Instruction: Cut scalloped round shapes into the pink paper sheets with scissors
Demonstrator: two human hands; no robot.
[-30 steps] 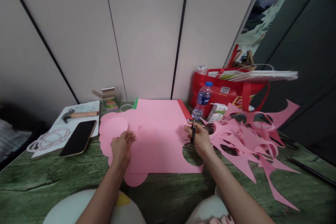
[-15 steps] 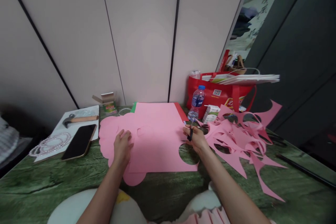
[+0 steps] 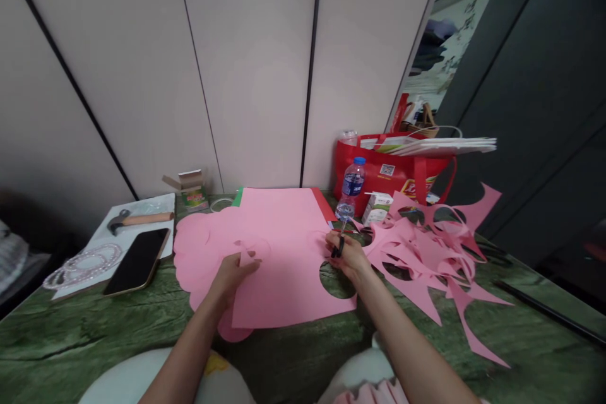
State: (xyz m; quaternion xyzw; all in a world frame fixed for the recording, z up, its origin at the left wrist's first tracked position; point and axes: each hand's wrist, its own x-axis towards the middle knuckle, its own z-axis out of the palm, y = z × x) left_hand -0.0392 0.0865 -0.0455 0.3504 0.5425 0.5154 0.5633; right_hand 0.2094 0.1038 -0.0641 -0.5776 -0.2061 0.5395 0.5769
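A large sheet of pink paper (image 3: 288,284) lies before me, with a round bite cut from its right edge and faint circles drawn on it. My left hand (image 3: 235,274) is closed on the sheet's left part, fingers bent around the paper. Closed around small black-handled scissors (image 3: 338,247) is my right hand (image 3: 351,254), at the sheet's right edge just above the cut-out; the scissor blades point away from me. Cut pink paper circles (image 3: 192,249) overlap on the left, partly beneath the sheet.
Pink paper scraps (image 3: 426,252) are heaped at right. Behind them stand a water bottle (image 3: 353,186), a small carton (image 3: 377,208) and a red bag (image 3: 398,167). A phone (image 3: 138,262), a hammer (image 3: 142,219), a bead string (image 3: 85,265) and an opened box (image 3: 193,194) are at left.
My left hand has gone from resting with fingers spread over the circles to gripping the sheet, whose near left corner has shifted toward me. The scissors remain in my right hand.
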